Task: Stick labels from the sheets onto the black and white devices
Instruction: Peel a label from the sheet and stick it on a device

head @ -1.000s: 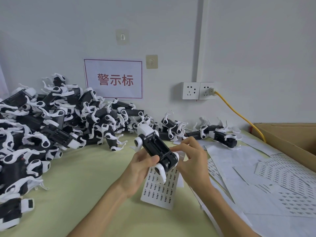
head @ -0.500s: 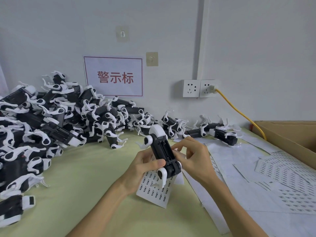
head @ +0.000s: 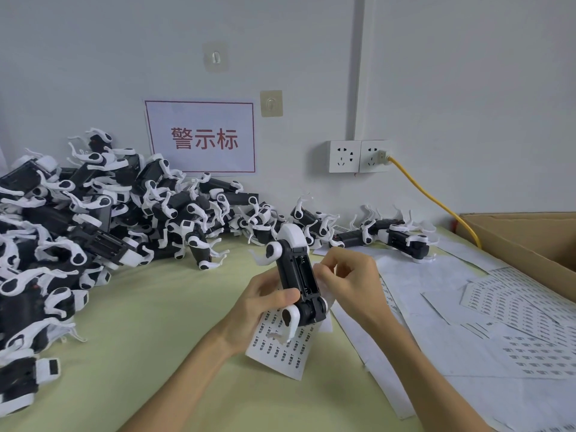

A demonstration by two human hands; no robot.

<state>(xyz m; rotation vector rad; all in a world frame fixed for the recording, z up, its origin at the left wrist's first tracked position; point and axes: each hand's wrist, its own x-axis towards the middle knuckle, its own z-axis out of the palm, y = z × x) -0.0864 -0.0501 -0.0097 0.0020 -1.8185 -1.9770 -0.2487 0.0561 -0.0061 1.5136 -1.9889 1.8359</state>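
Cardboard box (head: 530, 241) at the table's (head: 156, 322) right edge stands open, its inside hidden from view. Above the pale green surface, the left hand (head: 265, 304) grips a black and white device (head: 297, 272) by its lower half. It is held nearly upright, its ribbed black battery bay facing the camera, with a rounded white cap on top and curved white legs at the joints. The right hand (head: 349, 282) pinches what may be a small white label (head: 322, 272) against the device's side. A printed label sheet (head: 280, 347) lies beneath, and a pile (head: 93, 229) of like plastic units rises at left.
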